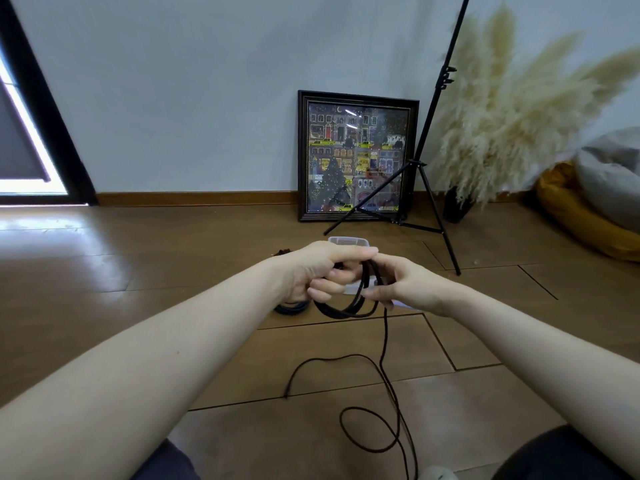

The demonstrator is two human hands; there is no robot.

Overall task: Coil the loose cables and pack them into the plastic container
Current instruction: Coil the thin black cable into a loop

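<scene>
A dark brown cable [383, 344] hangs from both hands. Several of its loops are gathered in my left hand [322, 271], whose fingers curl round the bundle. My right hand [398, 284] pinches the same cable just right of the loops. The loose tail drops to the wooden floor and curls there toward my knees. Behind my hands stands the clear plastic container [348, 241], mostly hidden. A coiled dark cable [291, 308] lies on the floor under my left wrist. Another small dark bundle [284, 252] lies left of the container.
A framed picture [356, 157] leans on the wall behind. A black tripod stand [429, 188] spreads its legs to the right. Pampas grass in a dark vase [457, 206] and a yellow cushion [581, 220] fill the far right. A dark door frame [45, 133] is at the left.
</scene>
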